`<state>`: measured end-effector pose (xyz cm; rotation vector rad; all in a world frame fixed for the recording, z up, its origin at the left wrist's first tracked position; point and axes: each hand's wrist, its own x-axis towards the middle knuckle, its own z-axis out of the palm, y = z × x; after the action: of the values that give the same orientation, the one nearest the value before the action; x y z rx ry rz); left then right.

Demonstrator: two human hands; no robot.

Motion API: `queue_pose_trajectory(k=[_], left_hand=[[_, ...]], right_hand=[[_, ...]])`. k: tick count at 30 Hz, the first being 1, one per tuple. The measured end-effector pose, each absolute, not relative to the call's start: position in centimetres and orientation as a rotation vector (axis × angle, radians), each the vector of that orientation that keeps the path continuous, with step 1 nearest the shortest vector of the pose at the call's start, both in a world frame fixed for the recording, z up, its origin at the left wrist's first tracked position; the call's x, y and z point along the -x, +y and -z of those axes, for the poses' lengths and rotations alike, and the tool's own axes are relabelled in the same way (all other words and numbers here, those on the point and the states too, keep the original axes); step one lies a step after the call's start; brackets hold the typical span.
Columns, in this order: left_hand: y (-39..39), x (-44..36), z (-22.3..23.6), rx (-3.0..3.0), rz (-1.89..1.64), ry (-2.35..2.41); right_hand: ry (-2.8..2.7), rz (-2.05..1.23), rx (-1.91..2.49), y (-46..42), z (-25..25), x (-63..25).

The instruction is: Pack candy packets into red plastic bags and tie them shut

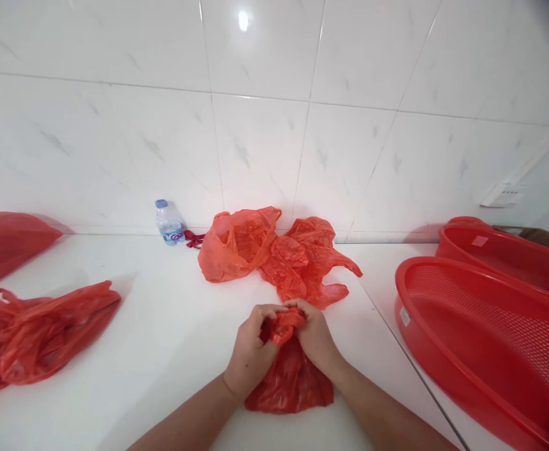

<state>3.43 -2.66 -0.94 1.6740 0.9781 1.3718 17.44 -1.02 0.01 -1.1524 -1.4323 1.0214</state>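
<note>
Forearms (pixel 185 410), red bag (pixel 293 385) below left grip (pixel 253 354) and right grip (pixel 319 341), top pinched between

Bags (pixel 293 382) red, baskets (pixel 486 332) red, tiles (pixel 260 150) grey-veined white.

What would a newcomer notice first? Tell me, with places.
Probably the two big red baskets at the right edge. Then the red bag that the left hand and right hand grip at lower centre, with crumpled orange-red bags beyond it. The blue-capped bottle, left of those bags, stands out amid the red.
</note>
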Motion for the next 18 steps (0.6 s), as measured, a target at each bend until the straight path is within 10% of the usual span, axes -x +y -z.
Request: queue_pose_trajectory(k=[9,18], left_hand=[[-2.6,-2.6,0.0,-2.55,-1.593,0.963],[-6.6,-4.9,-1.2,-2.879,-1.601,0.399]], right_hand=[[-0.905,-1.784,0.741,0.0,-0.6,-19.6],[-0.963,-1.534,0.877,2.1,1.5,-20.8]])
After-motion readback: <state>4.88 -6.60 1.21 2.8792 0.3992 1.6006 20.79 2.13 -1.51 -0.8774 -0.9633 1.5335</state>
